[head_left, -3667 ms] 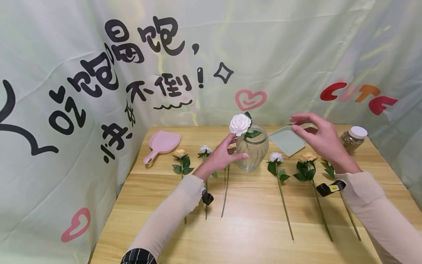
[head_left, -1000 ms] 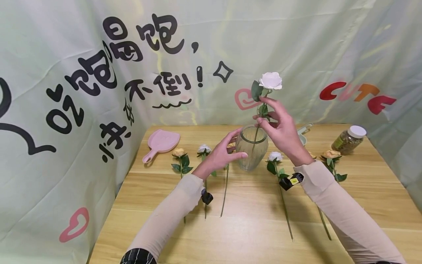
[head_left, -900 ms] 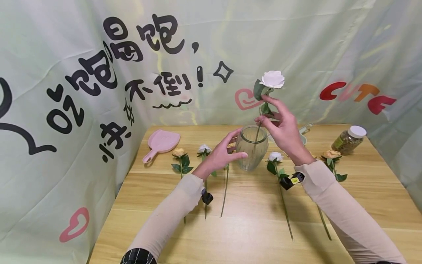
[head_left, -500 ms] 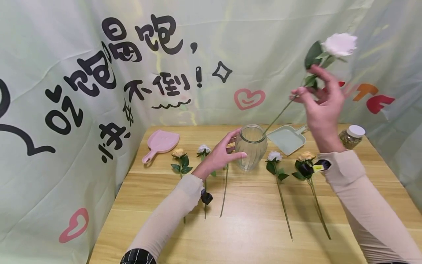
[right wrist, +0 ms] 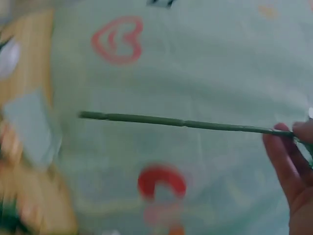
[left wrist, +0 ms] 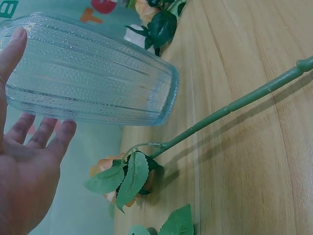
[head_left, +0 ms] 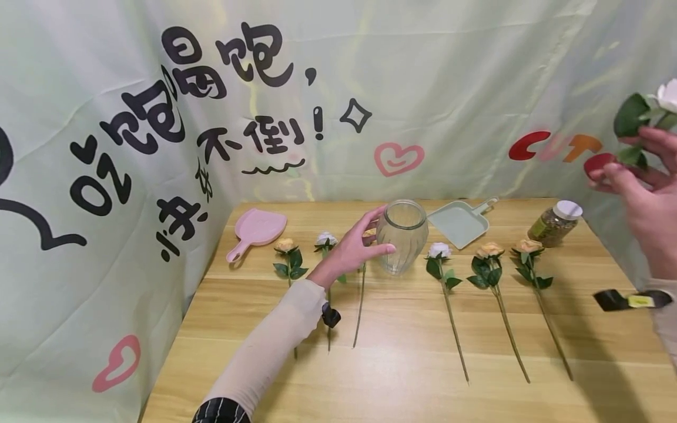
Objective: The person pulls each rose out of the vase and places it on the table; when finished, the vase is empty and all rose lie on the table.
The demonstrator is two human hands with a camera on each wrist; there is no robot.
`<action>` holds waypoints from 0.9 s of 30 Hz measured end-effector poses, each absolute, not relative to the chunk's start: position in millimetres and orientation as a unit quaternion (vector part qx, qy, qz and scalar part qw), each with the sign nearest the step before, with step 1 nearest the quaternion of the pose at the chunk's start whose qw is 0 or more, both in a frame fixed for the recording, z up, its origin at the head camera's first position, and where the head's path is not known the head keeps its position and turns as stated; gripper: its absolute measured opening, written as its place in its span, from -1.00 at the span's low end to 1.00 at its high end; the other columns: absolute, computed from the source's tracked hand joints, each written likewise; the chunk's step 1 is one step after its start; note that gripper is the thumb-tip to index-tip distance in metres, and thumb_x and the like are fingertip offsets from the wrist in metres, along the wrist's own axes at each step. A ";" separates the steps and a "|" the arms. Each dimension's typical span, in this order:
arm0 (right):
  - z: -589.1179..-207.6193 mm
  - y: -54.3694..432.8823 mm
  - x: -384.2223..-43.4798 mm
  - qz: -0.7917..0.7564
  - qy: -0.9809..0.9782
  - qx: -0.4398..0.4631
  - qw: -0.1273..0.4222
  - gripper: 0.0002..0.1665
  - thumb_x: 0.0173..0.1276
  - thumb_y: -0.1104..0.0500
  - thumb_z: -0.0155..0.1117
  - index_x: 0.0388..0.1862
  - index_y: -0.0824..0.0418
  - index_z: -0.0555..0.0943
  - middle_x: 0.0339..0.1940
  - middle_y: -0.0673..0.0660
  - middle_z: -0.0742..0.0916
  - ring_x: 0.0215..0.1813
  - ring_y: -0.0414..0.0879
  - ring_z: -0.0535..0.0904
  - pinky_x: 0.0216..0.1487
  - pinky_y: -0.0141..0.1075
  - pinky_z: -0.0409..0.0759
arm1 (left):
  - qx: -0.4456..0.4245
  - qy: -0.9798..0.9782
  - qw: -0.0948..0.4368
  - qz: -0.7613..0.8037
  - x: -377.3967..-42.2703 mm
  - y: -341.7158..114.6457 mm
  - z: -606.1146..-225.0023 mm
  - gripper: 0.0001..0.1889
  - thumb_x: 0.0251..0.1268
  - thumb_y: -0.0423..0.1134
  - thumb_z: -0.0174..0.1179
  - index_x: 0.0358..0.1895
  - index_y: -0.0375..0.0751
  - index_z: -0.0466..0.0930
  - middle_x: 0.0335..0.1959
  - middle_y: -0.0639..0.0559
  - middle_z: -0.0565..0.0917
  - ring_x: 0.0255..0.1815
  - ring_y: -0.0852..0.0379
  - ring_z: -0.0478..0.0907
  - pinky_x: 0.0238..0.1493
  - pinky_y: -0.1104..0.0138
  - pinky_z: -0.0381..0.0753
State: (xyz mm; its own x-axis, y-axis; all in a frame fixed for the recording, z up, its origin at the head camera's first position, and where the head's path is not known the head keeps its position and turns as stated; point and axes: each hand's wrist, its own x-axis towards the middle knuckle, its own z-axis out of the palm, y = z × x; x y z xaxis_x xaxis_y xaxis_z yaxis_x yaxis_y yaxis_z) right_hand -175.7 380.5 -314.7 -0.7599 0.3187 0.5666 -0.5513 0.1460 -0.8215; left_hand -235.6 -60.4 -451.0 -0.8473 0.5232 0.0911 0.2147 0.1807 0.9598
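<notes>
My left hand rests around the side of an upright clear glass vase, with the thumb at its front and the fingers at its left and back. In the left wrist view the ribbed vase shows no stem inside. Up at the right edge of the head view, my right hand pinches a white rose by its stem below the leaves; the bloom is partly cut off. The right wrist view shows its bare green stem sticking out from the fingertips, against the cloth backdrop.
A white rose and two peach roses lie right of the vase. Several more lie on the left, near a pink dustpan-shaped tray. Behind stand a grey-green dustpan-shaped tray and a white-lidded jar.
The white rose was at the vase's mouth; my right hand, then holding nothing, has taken it, lifted it out and carried it far right. The left hand has stayed at the vase.
</notes>
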 end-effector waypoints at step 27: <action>-488.0 530.5 -110.9 0.543 -0.827 0.040 0.142 -0.07 0.52 0.63 0.06 0.19 -0.51 0.60 0.00 -0.63 0.56 -0.43 -0.60 0.66 -0.59 -0.64 0.60 | 0.245 0.763 0.122 0.585 -235.9 -59.2 -451.1 -0.05 0.44 0.01 0.50 0.72 0.57 0.09 0.73 0.13 0.27 0.71 -0.04 0.29 0.67 -0.06 0.43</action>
